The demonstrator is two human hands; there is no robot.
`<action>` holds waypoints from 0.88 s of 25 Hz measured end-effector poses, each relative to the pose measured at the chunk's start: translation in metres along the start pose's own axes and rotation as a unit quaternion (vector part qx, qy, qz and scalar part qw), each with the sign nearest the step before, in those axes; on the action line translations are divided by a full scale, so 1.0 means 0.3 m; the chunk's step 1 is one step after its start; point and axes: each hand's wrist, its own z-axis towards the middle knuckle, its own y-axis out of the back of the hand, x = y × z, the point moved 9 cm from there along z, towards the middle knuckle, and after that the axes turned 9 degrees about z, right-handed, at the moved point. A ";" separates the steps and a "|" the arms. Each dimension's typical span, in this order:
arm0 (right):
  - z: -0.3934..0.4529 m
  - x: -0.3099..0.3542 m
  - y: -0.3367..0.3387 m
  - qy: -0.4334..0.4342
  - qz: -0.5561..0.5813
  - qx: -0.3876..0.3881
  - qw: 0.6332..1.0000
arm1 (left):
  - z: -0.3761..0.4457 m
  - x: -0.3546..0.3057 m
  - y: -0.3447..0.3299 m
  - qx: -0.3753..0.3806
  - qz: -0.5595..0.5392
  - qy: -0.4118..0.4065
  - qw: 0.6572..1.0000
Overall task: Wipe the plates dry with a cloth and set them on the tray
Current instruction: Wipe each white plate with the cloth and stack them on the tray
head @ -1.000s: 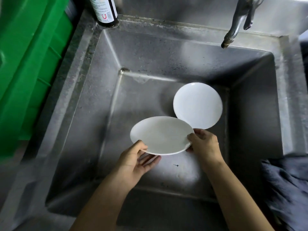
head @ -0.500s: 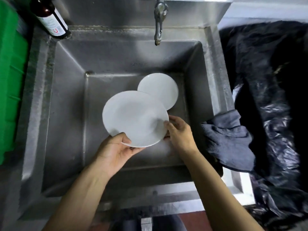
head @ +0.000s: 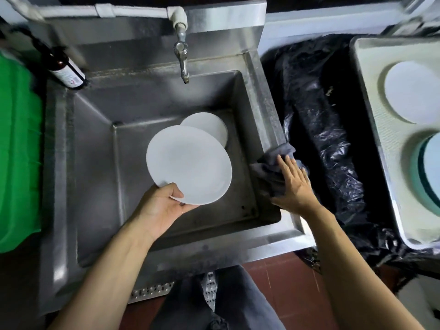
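Note:
My left hand [head: 159, 207] grips a white plate [head: 190, 163] by its near rim and holds it tilted above the steel sink [head: 95, 148]. A second white plate [head: 209, 128] leans in the sink's far right corner, partly behind the held one. My right hand [head: 294, 184] lies flat with spread fingers on a grey cloth [head: 271, 167] draped over the sink's right rim. At the far right a pale tray [head: 371, 101] carries one white plate [head: 412, 96] and a teal-rimmed dish [head: 428, 167].
A tap [head: 182, 58] hangs over the sink's back wall. A brown bottle [head: 65, 69] stands at the back left corner beside a green crate [head: 19, 151]. A bin lined with a black bag [head: 328, 129] fills the gap between sink and tray.
My right hand has let go of the plate and moved right onto the grey cloth. My left hand alone now holds the plate. The view has swung right, showing the tray.

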 end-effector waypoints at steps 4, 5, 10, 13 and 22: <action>0.004 -0.080 0.009 0.012 -0.021 -0.022 0.999 | -0.037 -0.024 -0.038 -0.011 0.020 0.000 1.000; 0.010 -0.075 0.020 0.022 -0.002 -0.051 0.998 | -0.044 -0.025 -0.047 -0.016 0.023 0.002 1.000; 0.061 -0.055 0.059 0.060 -0.005 -0.146 0.987 | -0.077 -0.027 -0.108 -0.026 0.038 -0.005 0.999; 0.102 -0.057 0.132 0.037 0.057 -0.182 0.981 | -0.100 -0.022 -0.132 -0.040 0.043 -0.004 0.998; 0.010 0.341 0.325 -0.021 0.428 -0.277 0.860 | -0.167 -0.081 -0.242 -0.039 0.112 0.014 0.993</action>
